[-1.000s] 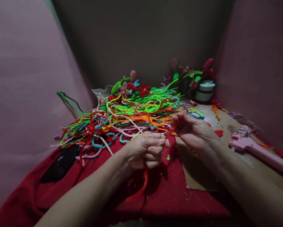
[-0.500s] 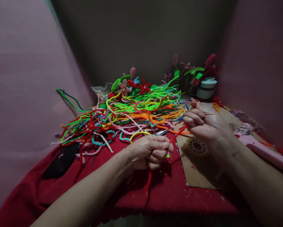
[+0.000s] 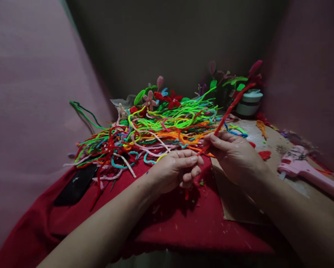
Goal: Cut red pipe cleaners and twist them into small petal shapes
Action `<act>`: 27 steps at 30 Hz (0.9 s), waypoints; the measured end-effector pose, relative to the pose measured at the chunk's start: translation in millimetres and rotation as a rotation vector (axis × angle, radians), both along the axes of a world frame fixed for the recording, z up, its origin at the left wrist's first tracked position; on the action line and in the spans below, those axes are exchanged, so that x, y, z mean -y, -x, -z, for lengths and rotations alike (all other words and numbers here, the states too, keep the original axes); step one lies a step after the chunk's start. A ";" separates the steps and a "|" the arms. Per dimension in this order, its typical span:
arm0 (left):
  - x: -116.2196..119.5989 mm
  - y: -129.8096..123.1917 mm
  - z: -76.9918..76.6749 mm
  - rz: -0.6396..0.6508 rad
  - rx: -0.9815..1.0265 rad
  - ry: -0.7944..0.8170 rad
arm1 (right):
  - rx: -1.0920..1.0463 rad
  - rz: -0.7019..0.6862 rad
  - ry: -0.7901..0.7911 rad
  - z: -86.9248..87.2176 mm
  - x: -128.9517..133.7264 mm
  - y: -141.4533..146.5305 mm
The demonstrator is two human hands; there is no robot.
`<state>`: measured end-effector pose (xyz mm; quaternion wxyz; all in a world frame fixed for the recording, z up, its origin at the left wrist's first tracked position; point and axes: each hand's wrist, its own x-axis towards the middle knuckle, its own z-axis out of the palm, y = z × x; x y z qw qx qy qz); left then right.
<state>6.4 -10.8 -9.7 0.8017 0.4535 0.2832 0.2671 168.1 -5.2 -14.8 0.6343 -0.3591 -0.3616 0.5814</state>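
Now, holding one red fuzzy stem (image 3: 231, 109) with the left hand (image 3: 180, 167) and the right hand (image 3: 234, 152), above the worktop (image 3: 183, 230), slightly right of its middle. On the left, pinching it between thumb and forefinger, curling the other fingers loosely; on the right, gripping it a little higher with thumb and fingertips, and pointing its free end toward the far right corner. Along the far edge, counting one red open flower (image 3: 173, 99), one pink open flower (image 3: 149, 99) and one pale-lidded jar (image 3: 249, 102). Near the right edge, counting one pink glue gun (image 3: 309, 171), cut off by the border of view, and one cardboard sheet (image 3: 234, 204), partly hidden under the right forearm (image 3: 281, 204). Near the left edge, seeing one black flat object (image 3: 76, 186), half covered by a pile of coloured stems (image 3: 169, 123), too tangled for counting. Below the left fingers, noticing one short red piece (image 3: 186, 194); not managing to tell if belonging to the same stem.
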 end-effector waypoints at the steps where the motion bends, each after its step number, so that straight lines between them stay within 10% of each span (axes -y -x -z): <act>1: -0.8 0.4 -0.1 -0.019 -0.014 -0.009 | -0.020 0.025 -0.010 -0.8 -1.6 -1.3; 18: 10.4 -4.9 -16.4 -0.359 -0.349 -0.457 | 0.081 -0.115 -0.038 3.9 3.6 0.6; 27: 10.1 -1.8 -0.6 -0.458 -0.560 -0.836 | 0.062 -0.165 -0.044 3.8 8.5 4.4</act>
